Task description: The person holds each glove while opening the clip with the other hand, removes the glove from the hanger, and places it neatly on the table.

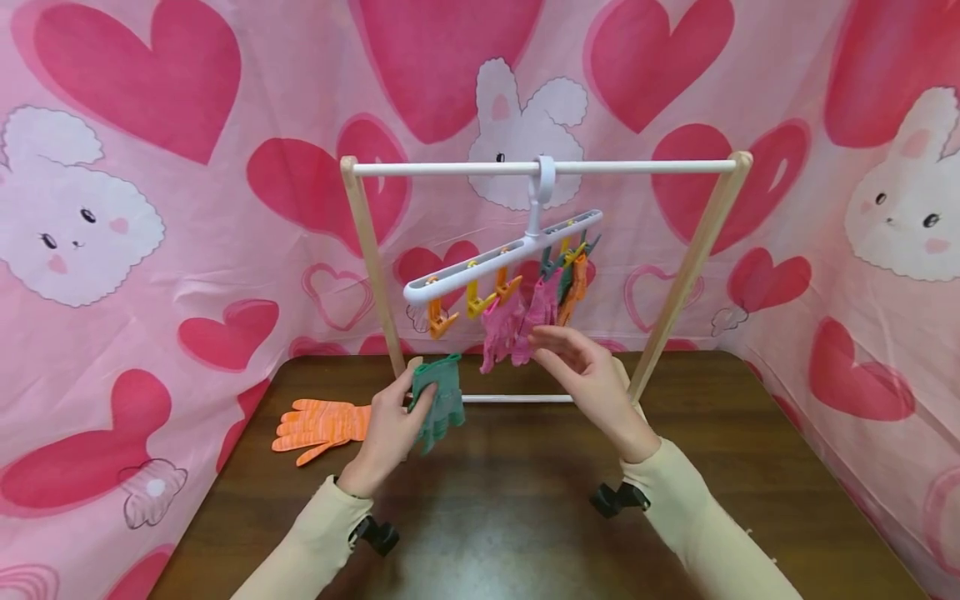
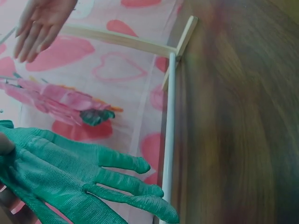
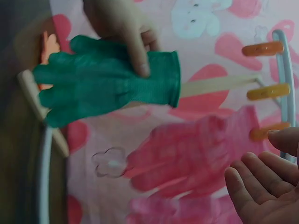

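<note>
A person's left hand (image 1: 397, 412) holds up a green knitted fabric glove (image 1: 448, 392), its cuff end pinched between thumb and fingers and its glove fingers hanging down. It is in the air over the dark brown wooden worktop (image 1: 525, 508), just below the near end of a pale grey plastic clip hanger (image 1: 465, 268). The person's right hand (image 1: 588, 379) holds nothing: its fingers are loosely bent, the thumb apart, close to 2 bright pink fabric gloves (image 1: 501, 329) on the hanger; whether it touches them, I cannot tell.

The hanger hooks over the white top bar of a pale wooden stand (image 1: 686, 283). At its near end, 1 orange plastic clip (image 1: 437, 321) and 1 yellow plastic clip (image 1: 474, 304) carry nothing. Past the pink gloves hang more gloves, green and orange, partly hidden. An orange striped knitted glove (image 1: 322, 421) lies on the worktop to the left.

The step in hand looks like pegging up the green glove. The next move would call for raising its cuff to a free clip, with the right hand squeezing that clip apart and steadying the hanger, which could swing.
</note>
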A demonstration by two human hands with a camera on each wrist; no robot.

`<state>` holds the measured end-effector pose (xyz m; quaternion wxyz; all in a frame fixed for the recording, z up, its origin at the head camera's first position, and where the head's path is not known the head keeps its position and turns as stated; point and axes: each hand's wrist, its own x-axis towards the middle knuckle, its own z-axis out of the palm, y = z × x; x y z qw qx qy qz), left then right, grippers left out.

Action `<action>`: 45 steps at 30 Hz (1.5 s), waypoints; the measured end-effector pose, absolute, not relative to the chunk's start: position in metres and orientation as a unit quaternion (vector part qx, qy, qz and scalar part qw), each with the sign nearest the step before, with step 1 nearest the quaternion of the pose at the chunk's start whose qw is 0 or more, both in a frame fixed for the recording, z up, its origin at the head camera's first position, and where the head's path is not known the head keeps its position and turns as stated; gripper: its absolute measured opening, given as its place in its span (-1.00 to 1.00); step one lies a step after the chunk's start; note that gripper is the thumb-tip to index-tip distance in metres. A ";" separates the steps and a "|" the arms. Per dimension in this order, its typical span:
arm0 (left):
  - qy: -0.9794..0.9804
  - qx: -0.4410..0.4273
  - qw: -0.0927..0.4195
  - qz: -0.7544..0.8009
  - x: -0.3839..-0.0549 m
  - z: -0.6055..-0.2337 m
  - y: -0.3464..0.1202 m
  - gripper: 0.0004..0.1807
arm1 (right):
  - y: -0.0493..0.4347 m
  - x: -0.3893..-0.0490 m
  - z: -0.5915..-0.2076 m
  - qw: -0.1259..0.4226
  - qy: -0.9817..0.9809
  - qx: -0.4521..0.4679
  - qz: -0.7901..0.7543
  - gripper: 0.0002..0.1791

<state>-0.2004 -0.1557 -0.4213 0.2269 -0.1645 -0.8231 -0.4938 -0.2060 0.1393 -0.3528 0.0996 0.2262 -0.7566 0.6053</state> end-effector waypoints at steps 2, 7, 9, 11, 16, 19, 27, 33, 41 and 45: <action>-0.826 -0.171 0.233 -0.484 -0.202 -0.423 -0.156 -0.64 | 0.146 -0.205 -0.360 0.095 -0.765 0.221 0.598 -0.60; -0.832 -0.185 0.249 -0.459 -0.206 -0.425 -0.156 -0.65 | 0.157 -0.202 -0.374 0.078 -0.762 0.225 0.602 -0.64; -0.840 -0.190 0.261 -0.437 -0.208 -0.426 -0.155 -0.72 | 0.161 -0.201 -0.380 0.074 -0.760 0.223 0.606 -0.66; -0.849 -0.196 0.278 -0.404 -0.211 -0.428 -0.154 -0.76 | 0.166 -0.201 -0.385 0.071 -0.761 0.220 0.606 -0.68; -0.869 -0.225 0.322 -0.300 -0.218 -0.438 -0.149 -0.73 | 0.175 -0.199 -0.394 0.071 -0.763 0.219 0.604 -0.69; -0.882 -0.242 0.321 -0.247 -0.220 -0.445 -0.144 -0.71 | 0.178 -0.198 -0.397 0.075 -0.764 0.221 0.601 -0.69; -0.910 -0.284 0.268 -0.142 -0.220 -0.461 -0.122 -0.74 | 0.185 -0.198 -0.405 0.074 -0.786 0.209 0.577 -0.71; -0.918 -0.289 0.239 -0.127 -0.219 -0.477 -0.107 -0.82 | 0.187 -0.198 -0.411 0.074 -0.797 0.201 0.564 -0.72; -0.925 -0.298 0.181 -0.151 -0.217 -0.491 -0.101 -0.77 | 0.188 -0.198 -0.414 0.077 -0.800 0.211 0.557 -0.73; -0.929 -0.302 0.143 -0.156 -0.216 -0.494 -0.097 -0.78 | 0.188 -0.198 -0.415 0.071 -0.799 0.209 0.559 -0.73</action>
